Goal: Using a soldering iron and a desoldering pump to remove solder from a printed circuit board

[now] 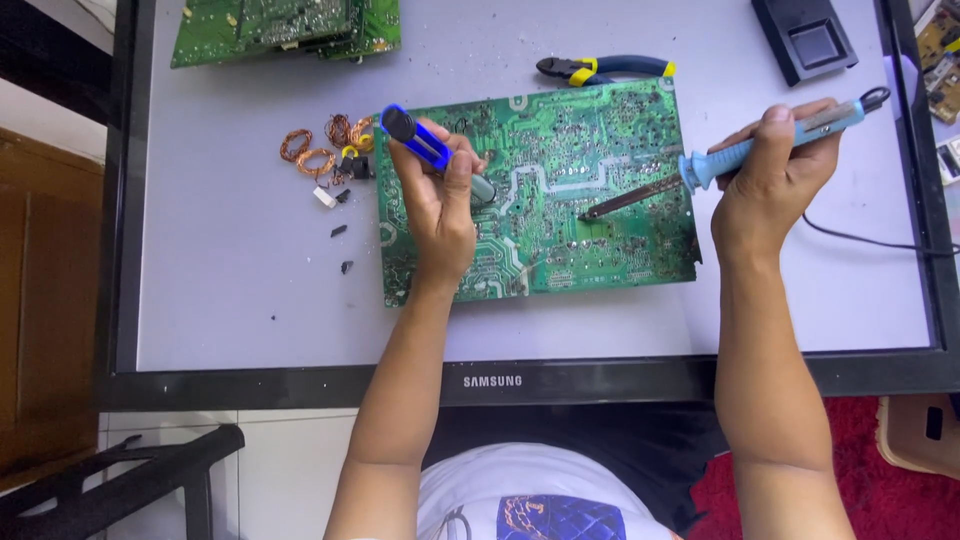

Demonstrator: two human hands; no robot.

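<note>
— What is the person wearing?
— A white shirt [520,480] with a blue printed patch on the chest. Both forearms are bare, no sleeves, gloves or jewellery showing.

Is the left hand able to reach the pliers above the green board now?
Probably not at once: the left hand grips a blue tool. The pliers lie uncovered beyond the green board, so nothing else blocks them.
</note>
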